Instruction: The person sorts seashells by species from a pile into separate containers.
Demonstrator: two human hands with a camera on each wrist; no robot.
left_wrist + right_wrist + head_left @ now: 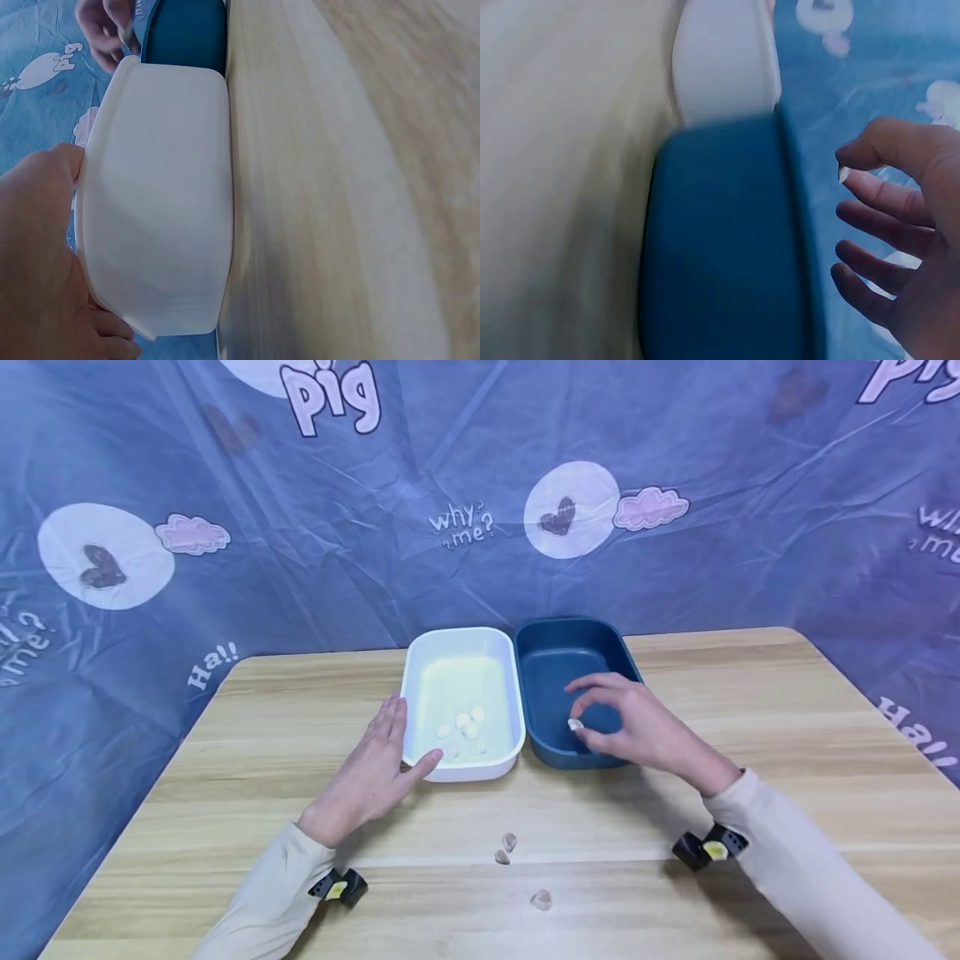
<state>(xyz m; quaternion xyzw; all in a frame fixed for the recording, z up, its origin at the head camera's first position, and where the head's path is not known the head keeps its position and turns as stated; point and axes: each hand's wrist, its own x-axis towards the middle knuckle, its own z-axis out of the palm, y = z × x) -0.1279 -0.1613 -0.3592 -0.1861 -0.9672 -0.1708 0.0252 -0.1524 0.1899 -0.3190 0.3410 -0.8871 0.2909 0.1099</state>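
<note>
My right hand [626, 722] is over the dark blue bin [555, 752], pinching a small whitish shell-like piece [575, 724] between thumb and index finger. In the right wrist view the same piece [844, 174] shows at the fingertips, the other fingers spread apart. My left hand [371, 772] rests against the white bin [480, 772], fingers straight along its left side and thumb at the front rim. Inside that bin lie several small pale pieces [470, 730], toward the front. The left wrist view shows the white bin's outer wall [157, 187] beside the hand.
Two brownish shell-like pieces [510, 842] lie close together on the wooden table [420, 893] in front of the bins. Another such piece [541, 900] is nearer the front. The bins stand side by side by the back edge, before a blue printed cloth [450, 460].
</note>
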